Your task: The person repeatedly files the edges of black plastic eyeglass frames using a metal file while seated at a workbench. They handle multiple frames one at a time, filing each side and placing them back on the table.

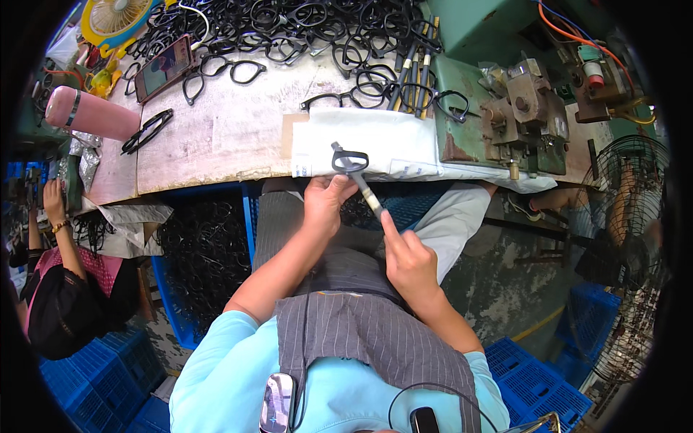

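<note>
My left hand (325,206) is closed, thumb and fingers pinching a black eyeglass frame (351,160) just over the near table edge. My right hand (410,256) grips the near end of a slim file-like tool (370,196), its index finger stretched along it. This tool has a dark shaft with pale tape wrapped round it. It slants up to the left across the eyeglass frame, and its tip shows beyond the rim. Whether it touches the frame's inner edge, I cannot tell. Beneath the frame lies a white cloth or sheet (368,133) on the table.
Many black eyeglass frames (289,50) pile up at the back, with several similar sticks (415,72) beside them. Left are a phone (164,67) and a pink bottle (92,113). A green machine (523,108) stands right. Below sits a blue crate (173,303); another person's hand (54,198) shows far left.
</note>
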